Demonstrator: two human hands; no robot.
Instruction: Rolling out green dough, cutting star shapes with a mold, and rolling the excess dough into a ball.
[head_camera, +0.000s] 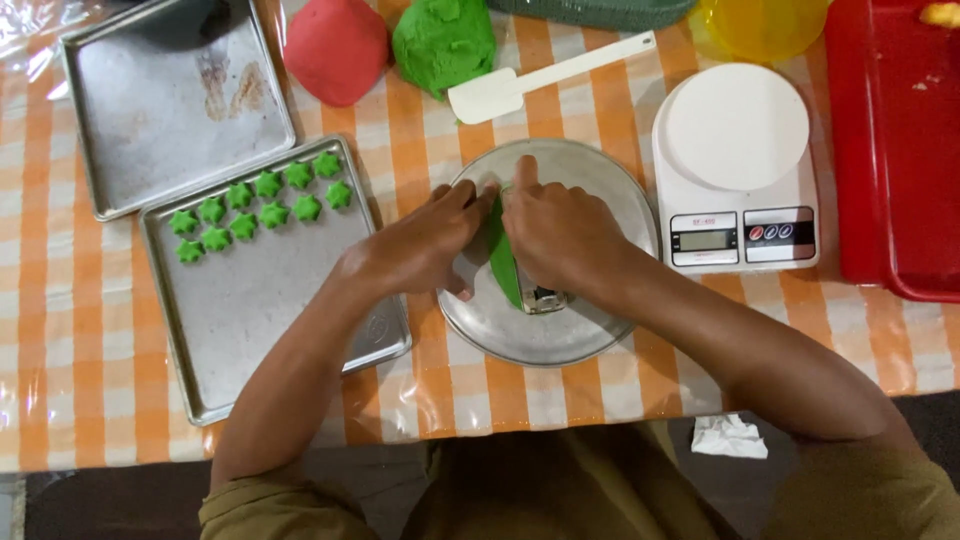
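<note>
- The rectangular metal baking tray holds small green star-shaped dough pieces in two rows at its far end; the second metal tray beside it holds none.
- A red dough ball, a green dough lump, a white spatula and a white kitchen scale ring the round metal plate on the striped bench.
- Over the plate, both hands – left hand, right hand – press a flat green dough strip between them, each grip closed on it; a small metal piece sits beneath the right palm.

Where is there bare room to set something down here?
The upper tray is bare; the lower tray is free below its green stars. The round plate is crowded by both hands, left and right.
</note>
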